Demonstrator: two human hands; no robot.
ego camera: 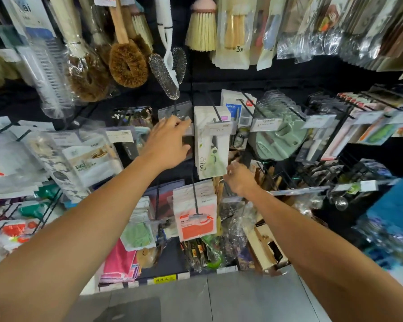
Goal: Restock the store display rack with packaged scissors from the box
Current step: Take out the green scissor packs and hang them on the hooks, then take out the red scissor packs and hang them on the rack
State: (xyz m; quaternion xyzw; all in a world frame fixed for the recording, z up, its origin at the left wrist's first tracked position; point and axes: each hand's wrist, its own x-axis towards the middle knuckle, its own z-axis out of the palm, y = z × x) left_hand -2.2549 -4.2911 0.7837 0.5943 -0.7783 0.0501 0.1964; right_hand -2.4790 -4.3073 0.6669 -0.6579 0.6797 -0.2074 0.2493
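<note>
A stack of white packs with green scissors [208, 156] hangs on a black peg [216, 113] at the middle of the rack, behind a price tag [218, 129]. My right hand [241, 180] pinches the lower right corner of the front white pack. Just to the left, a dark pack with a grey header card [175, 110] hangs on its own peg. My left hand [170, 140] reaches up to it, fingers curled on its upper edge, and covers most of the pack. No box is in view.
Brushes [128, 63] and bagged utensils hang above. Green cutting boards [279, 135] hang to the right, and cloth packs [197, 219] crowd the pegs below. More pegs jut out on both sides. Grey floor [219, 298] lies under my arms.
</note>
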